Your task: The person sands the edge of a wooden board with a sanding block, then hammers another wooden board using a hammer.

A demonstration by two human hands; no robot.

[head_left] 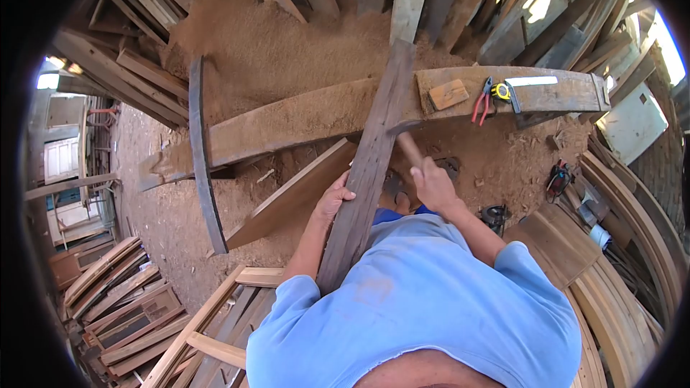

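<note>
A long, dark, weathered plank slants from beside my body up across a thick wooden beam. My left hand is closed around the plank's left edge, thumb on its upper face. In my right hand is a hammer, gripped by its wooden handle. The hammer's dark head is against or very near the plank's right edge; I cannot tell whether it touches.
On the beam lie a wooden block, red-handled pliers and a yellow tape measure. A dark curved strip crosses its left part. Sawdust is heaped behind. A wooden frame stands lower left; a power tool lies right.
</note>
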